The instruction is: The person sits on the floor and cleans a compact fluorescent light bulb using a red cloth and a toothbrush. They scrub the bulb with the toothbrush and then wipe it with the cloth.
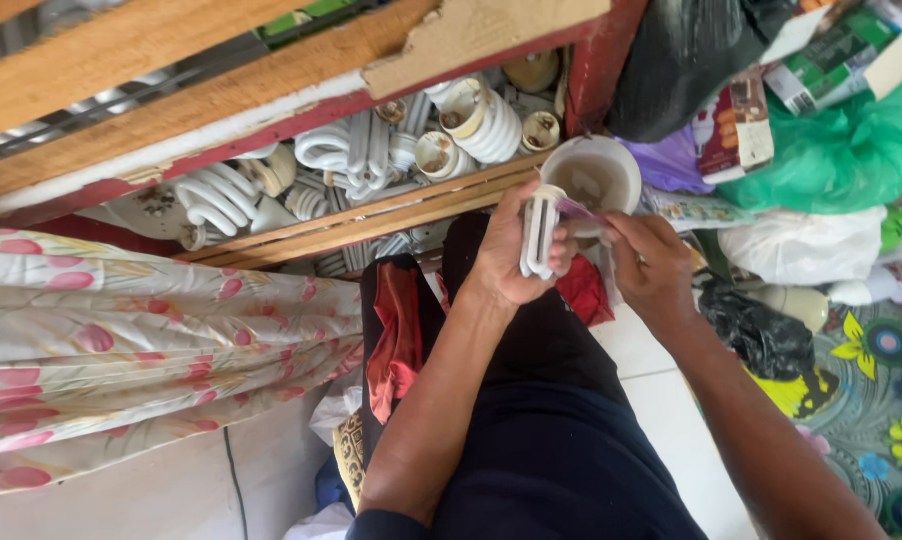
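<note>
Left hand (pixel 511 255): closed around a white compact fluorescent lamp (pixel 539 235), tubes at 6 o'clock, frame centre.
Right hand (pixel 651 265): pinching a thin tool at the lamp's base (pixel 596 178), 1 o'clock.
Handling: likely light, brittle glass; better gripped by the plastic base.
Behind: wooden crate (pixel 371 215) of spent lamps, 11 o'clock.

White lamp tubes (pixel 539 232), cream cloth (pixel 121 340) with pink petal pattern.

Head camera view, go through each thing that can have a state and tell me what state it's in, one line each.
Left hand: closed around a white tube lamp.
White tube lamp: held upright, unlit.
Right hand: fingers pinched at the lamp's top end.
White cup-shaped housing: open, hollow side showing.
Spiral lamps: piled loose in the wooden crate, unlit.
Black bag: crumpled.
</note>
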